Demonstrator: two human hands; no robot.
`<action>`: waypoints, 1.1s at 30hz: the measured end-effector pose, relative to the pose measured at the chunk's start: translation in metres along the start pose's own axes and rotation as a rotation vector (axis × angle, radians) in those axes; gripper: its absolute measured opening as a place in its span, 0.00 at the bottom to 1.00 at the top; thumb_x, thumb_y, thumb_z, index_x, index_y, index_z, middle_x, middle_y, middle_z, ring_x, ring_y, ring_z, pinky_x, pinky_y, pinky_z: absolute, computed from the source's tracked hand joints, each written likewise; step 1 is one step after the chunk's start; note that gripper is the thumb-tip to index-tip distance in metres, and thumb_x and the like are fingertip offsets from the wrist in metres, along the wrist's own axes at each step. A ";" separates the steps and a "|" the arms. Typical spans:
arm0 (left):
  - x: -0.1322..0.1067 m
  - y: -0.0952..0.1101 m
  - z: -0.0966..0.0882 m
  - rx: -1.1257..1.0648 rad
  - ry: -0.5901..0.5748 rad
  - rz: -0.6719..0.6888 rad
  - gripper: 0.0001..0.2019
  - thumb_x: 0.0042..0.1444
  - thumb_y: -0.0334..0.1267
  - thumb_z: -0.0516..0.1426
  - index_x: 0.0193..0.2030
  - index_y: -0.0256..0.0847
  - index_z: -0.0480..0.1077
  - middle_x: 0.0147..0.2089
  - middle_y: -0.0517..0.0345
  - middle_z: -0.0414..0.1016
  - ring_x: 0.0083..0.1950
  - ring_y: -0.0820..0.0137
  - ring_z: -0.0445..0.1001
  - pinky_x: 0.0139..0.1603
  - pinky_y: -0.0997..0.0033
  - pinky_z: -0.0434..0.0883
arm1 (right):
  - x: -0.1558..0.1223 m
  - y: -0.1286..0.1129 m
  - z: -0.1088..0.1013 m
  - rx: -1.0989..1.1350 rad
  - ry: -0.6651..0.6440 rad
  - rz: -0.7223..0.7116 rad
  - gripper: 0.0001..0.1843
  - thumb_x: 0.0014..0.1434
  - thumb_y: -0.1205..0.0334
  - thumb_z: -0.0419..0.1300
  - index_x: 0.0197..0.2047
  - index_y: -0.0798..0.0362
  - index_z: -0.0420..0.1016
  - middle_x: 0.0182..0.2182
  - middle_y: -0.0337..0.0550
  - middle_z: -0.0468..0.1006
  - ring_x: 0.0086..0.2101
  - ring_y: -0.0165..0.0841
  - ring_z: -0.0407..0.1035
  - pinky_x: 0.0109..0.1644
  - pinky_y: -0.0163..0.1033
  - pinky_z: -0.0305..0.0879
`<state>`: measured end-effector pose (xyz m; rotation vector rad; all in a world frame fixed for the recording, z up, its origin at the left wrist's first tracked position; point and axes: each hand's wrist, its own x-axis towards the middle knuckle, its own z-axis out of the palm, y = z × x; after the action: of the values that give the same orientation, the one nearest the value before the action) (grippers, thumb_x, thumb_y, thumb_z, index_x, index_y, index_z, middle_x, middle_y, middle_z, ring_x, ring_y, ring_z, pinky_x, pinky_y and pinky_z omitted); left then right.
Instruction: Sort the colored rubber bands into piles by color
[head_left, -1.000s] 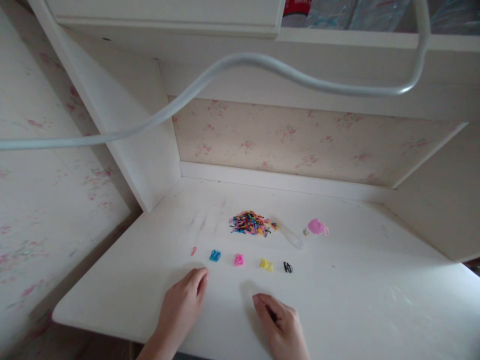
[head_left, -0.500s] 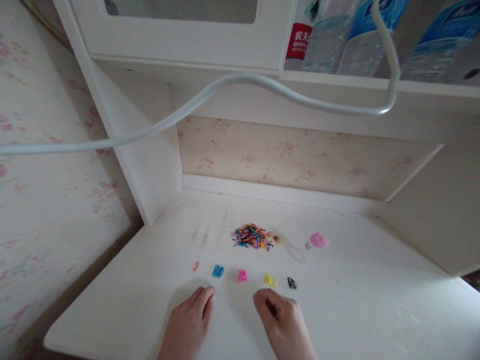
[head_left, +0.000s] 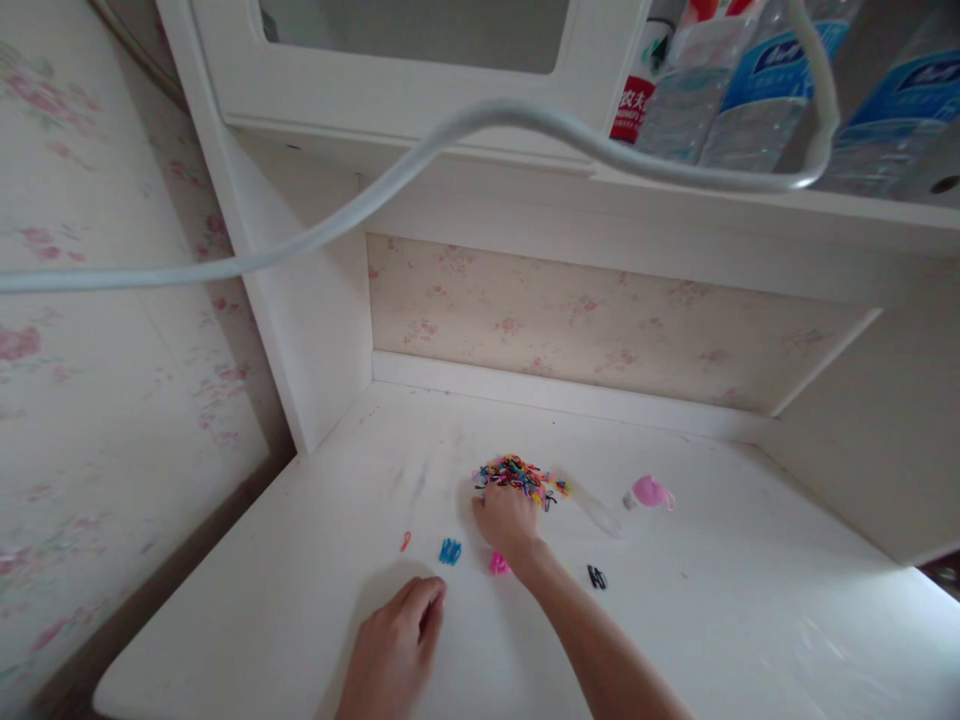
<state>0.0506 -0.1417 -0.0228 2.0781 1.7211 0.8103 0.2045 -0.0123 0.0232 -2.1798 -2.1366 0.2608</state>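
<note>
My right hand (head_left: 508, 515) reaches over the near edge of a heap of small multicoloured rubber bands (head_left: 517, 470). Its fingertips are down at the heap and hidden, so I cannot tell whether they grip a band. My left hand (head_left: 401, 635) rests on the table with its fingers curled closed; nothing shows in it. In a row in front of it lie one red rubber band (head_left: 406, 541), a blue bunch of rubber bands (head_left: 450, 551), a pink bunch (head_left: 499, 564) partly behind my right wrist, and a black bunch (head_left: 596, 577). The yellow bunch is hidden by my right forearm.
A clear plastic bag or strip (head_left: 596, 508) lies right of the heap, with a pink object (head_left: 649, 491) beyond it. A white cable (head_left: 480, 115) crosses the upper view. Water bottles (head_left: 757, 100) stand on the shelf above the white table (head_left: 262, 560).
My right hand has moved forward from beside the yellow bunch to the heap, and its forearm now covers that bunch. My left hand stays curled on the table. The view has shifted slightly.
</note>
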 end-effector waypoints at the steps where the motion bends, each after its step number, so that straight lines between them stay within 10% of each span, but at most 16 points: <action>1: 0.000 -0.001 0.001 -0.005 0.000 -0.002 0.10 0.63 0.36 0.46 0.41 0.47 0.68 0.38 0.62 0.77 0.35 0.74 0.76 0.36 0.77 0.69 | 0.001 0.000 0.002 -0.005 0.006 0.002 0.17 0.59 0.60 0.51 0.40 0.60 0.79 0.37 0.60 0.79 0.39 0.43 0.74 0.40 0.42 0.66; 21: 0.002 -0.001 -0.003 -0.043 -0.050 -0.016 0.10 0.63 0.39 0.47 0.41 0.47 0.69 0.37 0.62 0.77 0.33 0.74 0.76 0.36 0.77 0.68 | -0.023 0.059 -0.028 0.186 0.071 -0.084 0.17 0.60 0.57 0.49 0.32 0.48 0.79 0.27 0.38 0.79 0.29 0.30 0.71 0.29 0.32 0.54; 33: 0.002 0.004 -0.006 -0.018 -0.039 -0.003 0.11 0.63 0.38 0.46 0.38 0.45 0.70 0.31 0.62 0.75 0.29 0.75 0.73 0.31 0.79 0.67 | -0.069 -0.002 -0.012 0.068 0.031 -0.214 0.17 0.60 0.59 0.49 0.35 0.50 0.80 0.32 0.50 0.81 0.32 0.39 0.74 0.34 0.36 0.61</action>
<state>0.0505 -0.1414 -0.0157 2.0653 1.6908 0.7759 0.2036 -0.0799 0.0400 -1.8871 -2.2842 0.2772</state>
